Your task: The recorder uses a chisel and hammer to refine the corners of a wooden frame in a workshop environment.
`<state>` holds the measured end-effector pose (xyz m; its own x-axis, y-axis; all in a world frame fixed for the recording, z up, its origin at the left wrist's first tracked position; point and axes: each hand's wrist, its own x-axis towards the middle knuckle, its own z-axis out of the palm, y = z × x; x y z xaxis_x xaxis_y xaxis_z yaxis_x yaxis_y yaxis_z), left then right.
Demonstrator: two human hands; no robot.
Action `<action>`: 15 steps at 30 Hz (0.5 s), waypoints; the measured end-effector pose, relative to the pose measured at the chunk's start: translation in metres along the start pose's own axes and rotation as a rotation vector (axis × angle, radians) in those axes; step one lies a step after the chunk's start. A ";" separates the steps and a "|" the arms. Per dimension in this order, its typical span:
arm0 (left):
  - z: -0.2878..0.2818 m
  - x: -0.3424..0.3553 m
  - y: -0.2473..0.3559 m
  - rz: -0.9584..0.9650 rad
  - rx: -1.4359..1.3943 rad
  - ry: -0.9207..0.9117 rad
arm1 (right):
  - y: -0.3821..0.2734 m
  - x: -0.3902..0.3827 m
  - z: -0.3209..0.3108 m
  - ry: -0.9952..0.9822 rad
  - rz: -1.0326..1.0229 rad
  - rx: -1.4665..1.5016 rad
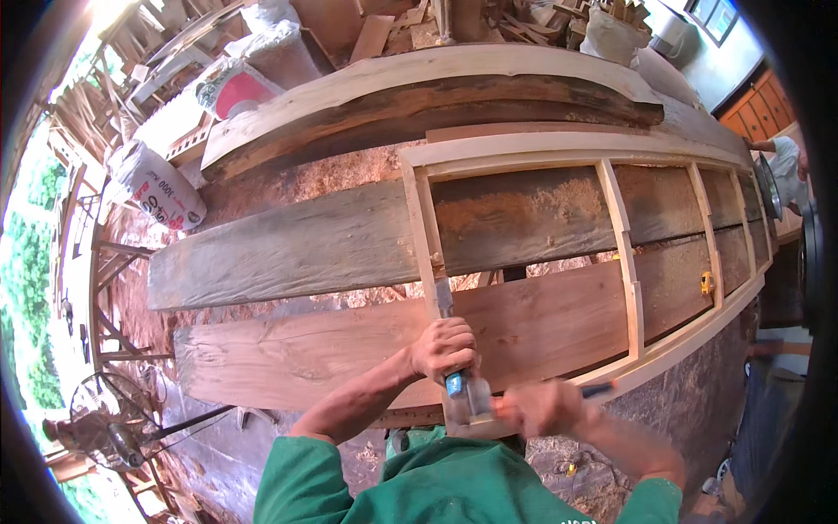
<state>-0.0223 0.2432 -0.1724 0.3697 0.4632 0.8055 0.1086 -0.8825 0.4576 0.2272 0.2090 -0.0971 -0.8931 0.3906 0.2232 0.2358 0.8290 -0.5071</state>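
Note:
My left hand is wrapped round a chisel, its metal blade angled away from me along the end rail of a pale wooden frame. The chisel's blue handle end pokes out below my fist. Blurred by motion, my right hand grips a hammer by its orange and black handle. The hammer's smeared grey head is right by the chisel's butt. A small curl of wood lies at the blade's tip. Several crosspieces divide the frame, which lies over two wide planks.
A yellow tape measure rests by a crosspiece. Long slabs lie beyond the frame, with white sacks at the far left. A pedestal fan stands at the lower left. Another person is at the right edge. Sawdust covers the floor.

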 end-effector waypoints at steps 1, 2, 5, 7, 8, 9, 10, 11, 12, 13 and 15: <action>-0.004 0.000 -0.001 0.003 -0.018 -0.041 | 0.003 -0.001 0.004 -0.010 0.031 -0.068; -0.009 -0.001 -0.005 0.005 -0.024 -0.082 | -0.002 0.007 0.000 0.022 -0.025 -0.086; -0.008 -0.004 -0.003 0.004 0.027 -0.049 | -0.040 0.011 -0.024 0.012 -0.234 -0.002; -0.007 -0.004 -0.004 0.006 0.031 -0.046 | -0.030 0.006 -0.023 -0.003 -0.338 0.045; -0.005 -0.002 -0.004 0.014 0.030 -0.044 | -0.018 0.008 -0.016 -0.003 -0.150 -0.024; -0.006 -0.002 -0.005 0.019 0.028 -0.047 | -0.003 0.010 -0.004 -0.001 0.030 -0.090; -0.009 -0.002 -0.005 0.007 0.019 -0.079 | 0.002 0.006 0.004 -0.005 0.014 -0.109; -0.012 -0.003 -0.009 -0.007 0.020 -0.106 | 0.000 0.007 0.003 -0.004 0.005 -0.114; -0.011 -0.003 -0.009 -0.013 0.021 -0.104 | -0.015 0.004 -0.004 0.012 -0.079 -0.078; -0.011 -0.003 -0.009 -0.003 0.016 -0.110 | -0.026 0.004 -0.013 0.028 -0.163 -0.040; -0.010 -0.004 -0.009 0.014 0.001 -0.123 | -0.030 0.004 -0.017 0.044 -0.252 -0.043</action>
<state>-0.0338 0.2498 -0.1760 0.4816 0.4376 0.7594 0.1033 -0.8887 0.4466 0.2230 0.1927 -0.0665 -0.9086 0.1856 0.3742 0.0247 0.9182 -0.3955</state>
